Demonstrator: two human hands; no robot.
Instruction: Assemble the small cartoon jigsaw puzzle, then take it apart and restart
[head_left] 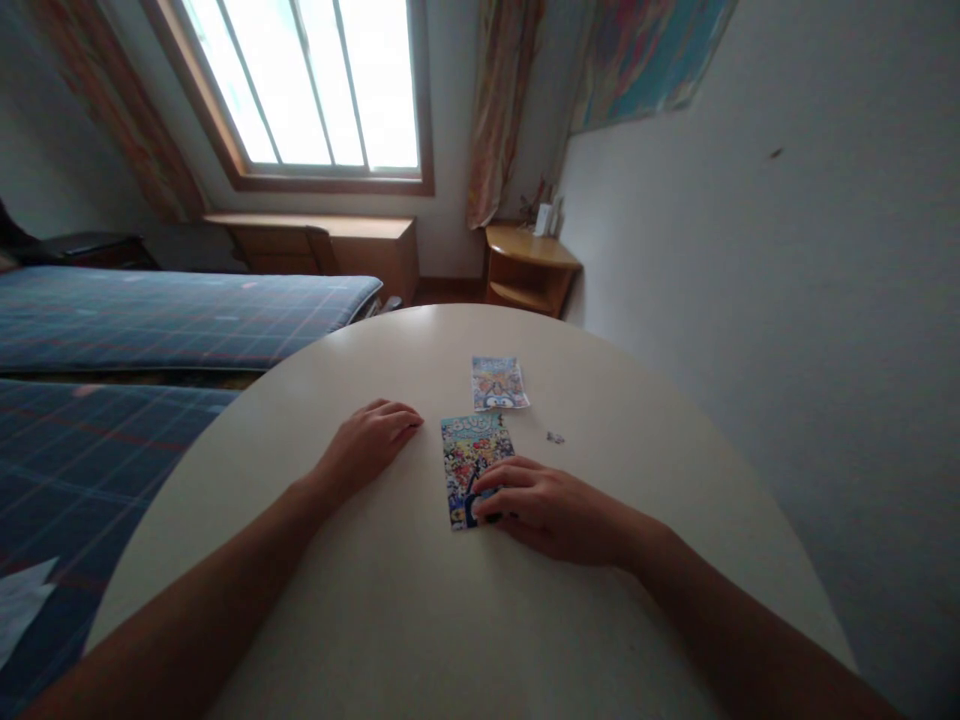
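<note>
On the round table lies a small, colourful jigsaw puzzle (pixel 469 455), crowded with cartoon figures under a title. My right hand (pixel 536 502) bends over its lower right part, fingertips on the surface, and covers that corner; whether a single piece is under the fingers is hidden. To the left of the puzzle and apart from it, my left hand (pixel 375 435) rests on the tabletop, fingers loosely curved with nothing visible in them. Just beyond the puzzle is a printed picture sheet (pixel 499 383) with a similar title. A small loose puzzle piece (pixel 555 437) lies right of both, perhaps more than one.
The white round table (pixel 420 620) reaches close to the wall (pixel 750 300) on the right. Left of it stands a bed with a blue plaid mattress (pixel 187 310). A wooden corner shelf (pixel 532 246) and a low cabinet (pixel 367 228) stand beyond, near a bright window (pixel 315 80).
</note>
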